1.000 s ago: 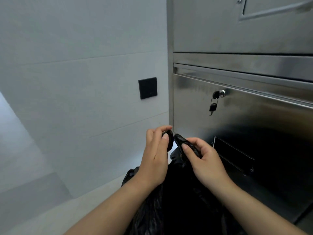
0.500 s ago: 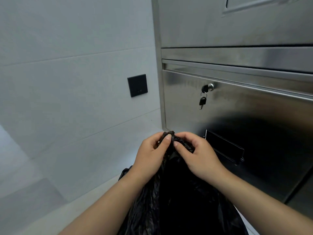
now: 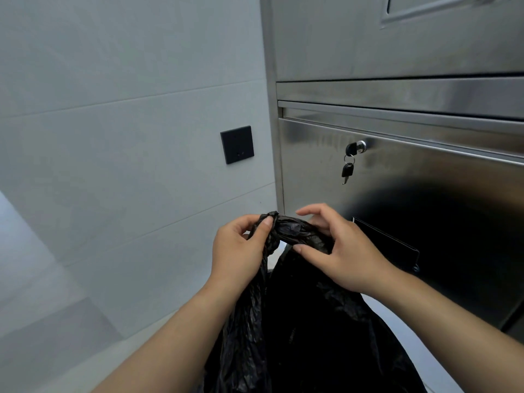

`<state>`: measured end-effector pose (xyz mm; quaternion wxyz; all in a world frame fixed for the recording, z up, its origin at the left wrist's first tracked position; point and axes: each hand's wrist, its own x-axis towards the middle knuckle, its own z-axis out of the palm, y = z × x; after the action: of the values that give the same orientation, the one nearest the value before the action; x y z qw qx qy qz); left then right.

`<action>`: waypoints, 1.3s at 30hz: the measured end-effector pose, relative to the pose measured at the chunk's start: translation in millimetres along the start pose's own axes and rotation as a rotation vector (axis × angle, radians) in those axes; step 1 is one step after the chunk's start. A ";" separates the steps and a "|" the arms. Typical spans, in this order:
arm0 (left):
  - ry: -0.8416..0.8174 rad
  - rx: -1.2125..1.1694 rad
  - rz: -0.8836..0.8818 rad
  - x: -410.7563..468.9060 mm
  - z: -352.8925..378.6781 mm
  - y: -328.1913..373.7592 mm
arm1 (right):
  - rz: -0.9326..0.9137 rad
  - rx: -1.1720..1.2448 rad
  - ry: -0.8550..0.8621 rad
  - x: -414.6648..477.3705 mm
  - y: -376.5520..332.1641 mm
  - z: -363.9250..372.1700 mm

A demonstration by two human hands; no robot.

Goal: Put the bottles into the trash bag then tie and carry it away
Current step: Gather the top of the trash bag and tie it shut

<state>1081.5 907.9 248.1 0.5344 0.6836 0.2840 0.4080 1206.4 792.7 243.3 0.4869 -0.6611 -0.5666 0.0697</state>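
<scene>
The trash bag (image 3: 297, 321) hangs in front of the steel cabinet (image 3: 425, 222), low before its lower door, with its black plastic gathered at the top into a twisted neck (image 3: 286, 226); no bottles show, so whether they are inside cannot be told. Your left hand (image 3: 241, 251) pinches the end of that neck between thumb and fingers; your right hand (image 3: 340, 251) curls round the strand just beside it, thumb under and fingers arched over. The step in hand looks to be the tying; hold the left pinch firm as an anchor, lead the right strand over and through, then draw both ends apart evenly. Thin film is likely to tear if jerked, so pull steadily; leave enough tail above the knot to carry by. Mind the key (image 3: 347, 173) hanging from the cabinet's lock, above your hands; a black wall plate (image 3: 236, 144) sits left of the cabinet, well apart.
</scene>
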 end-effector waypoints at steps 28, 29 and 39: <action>-0.207 -0.026 0.026 -7.1 5.5 -13.8 | 0.083 0.392 0.111 -12.1 8.0 27.4; -0.208 -0.030 0.021 -7.7 5.8 -13.4 | 0.078 0.401 0.122 -11.9 6.6 27.5; -0.269 -0.073 -0.085 -7.6 2.8 -14.9 | 0.124 0.360 0.145 -5.0 5.7 24.6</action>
<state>1080.7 904.2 231.6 0.6089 0.6996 0.2234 0.2998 1192.7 803.2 224.2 0.6314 -0.6004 -0.4666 0.1520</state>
